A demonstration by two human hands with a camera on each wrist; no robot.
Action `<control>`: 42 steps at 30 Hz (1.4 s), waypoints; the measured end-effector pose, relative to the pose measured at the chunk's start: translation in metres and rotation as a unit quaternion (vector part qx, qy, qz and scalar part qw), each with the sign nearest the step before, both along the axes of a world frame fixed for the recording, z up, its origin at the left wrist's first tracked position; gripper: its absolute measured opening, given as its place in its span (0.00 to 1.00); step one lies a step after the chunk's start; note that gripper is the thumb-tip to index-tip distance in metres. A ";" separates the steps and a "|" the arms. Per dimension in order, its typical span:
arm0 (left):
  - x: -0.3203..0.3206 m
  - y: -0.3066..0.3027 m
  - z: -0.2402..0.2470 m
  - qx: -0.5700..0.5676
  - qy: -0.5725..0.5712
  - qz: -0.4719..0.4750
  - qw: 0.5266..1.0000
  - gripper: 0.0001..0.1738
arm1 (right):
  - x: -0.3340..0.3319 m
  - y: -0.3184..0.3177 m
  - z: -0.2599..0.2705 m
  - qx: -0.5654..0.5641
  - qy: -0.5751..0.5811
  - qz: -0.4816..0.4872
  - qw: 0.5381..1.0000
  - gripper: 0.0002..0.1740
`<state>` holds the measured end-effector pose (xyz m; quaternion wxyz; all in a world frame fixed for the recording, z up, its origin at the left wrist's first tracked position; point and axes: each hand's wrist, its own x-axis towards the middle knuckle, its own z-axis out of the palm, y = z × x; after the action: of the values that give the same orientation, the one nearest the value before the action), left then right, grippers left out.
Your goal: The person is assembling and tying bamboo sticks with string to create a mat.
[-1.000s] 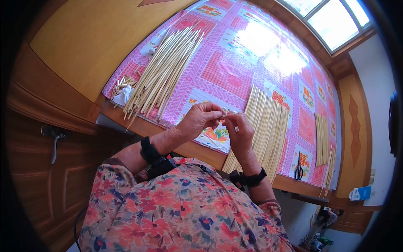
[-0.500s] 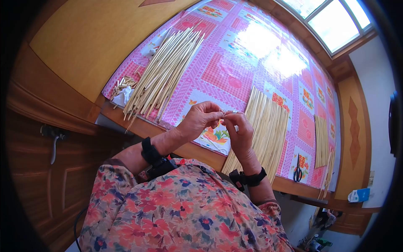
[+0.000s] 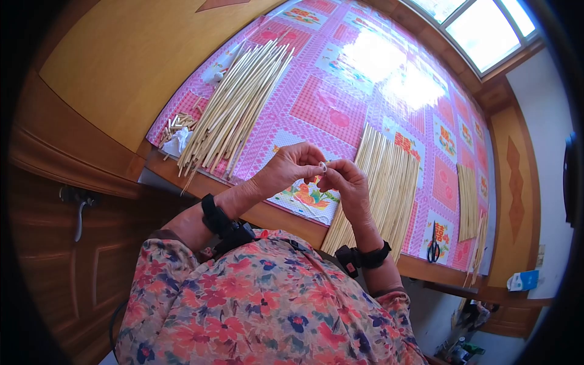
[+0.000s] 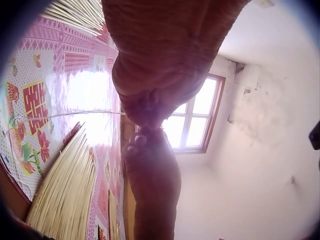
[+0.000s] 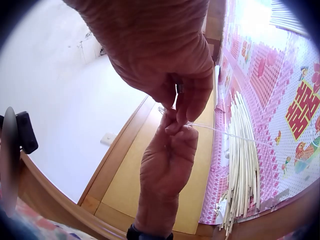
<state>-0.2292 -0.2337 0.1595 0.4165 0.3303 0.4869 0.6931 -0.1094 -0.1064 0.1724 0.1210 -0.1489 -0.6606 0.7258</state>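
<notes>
Both hands meet fingertip to fingertip above the table's front edge. The left hand [image 3: 291, 172] pinches a thin white string [image 3: 323, 165], which forms a small loop between the fingertips. From the other side the right hand [image 3: 348, 185] pinches the same string. In the right wrist view the string [image 5: 227, 134] trails from the fingers over the table; a ring is on one finger of the right hand [image 5: 170, 55]. The left wrist view also shows the string [image 4: 85, 113] running off to the side. The fingers hide part of it.
A loose pile of pale sticks [image 3: 240, 106] lies left, beside short cut pieces [image 3: 176, 125]. A flat row of sticks [image 3: 380, 188] lies right of the hands, with scissors [image 3: 433, 250] and a smaller bundle [image 3: 466, 201] farther right. Patterned cloth [image 3: 328, 109] covers the table.
The hands stay close together, with slight shifts of the fingers and wrists. A small white loop now shows more plainly between the fingertips.
</notes>
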 end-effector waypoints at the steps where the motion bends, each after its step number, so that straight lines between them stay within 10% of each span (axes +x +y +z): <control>1: -0.001 0.000 0.000 -0.008 0.004 -0.011 1.000 0.09 | 0.000 0.000 0.001 0.010 -0.011 0.004 1.000 0.07; 12: 0.000 0.000 -0.002 -0.030 0.024 0.004 0.999 0.12 | -0.002 -0.004 0.002 0.028 -0.027 -0.060 0.997 0.06; 18: 0.003 0.002 -0.010 -0.032 0.016 0.021 0.999 0.14 | 0.009 -0.020 0.009 0.394 0.033 -0.069 0.916 0.05; 31: 0.012 -0.003 -0.004 -0.004 0.060 0.037 0.998 0.19 | 0.007 -0.020 -0.009 0.105 -0.017 -0.107 0.989 0.06; 42: 0.017 -0.010 -0.003 -0.040 0.156 0.065 0.985 0.21 | 0.002 -0.025 -0.013 0.093 -0.046 -0.115 0.988 0.05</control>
<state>-0.2117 -0.2438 0.1567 0.3023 0.3856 0.5936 0.6384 -0.1071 -0.1317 0.1595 0.1861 -0.2451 -0.7086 0.6349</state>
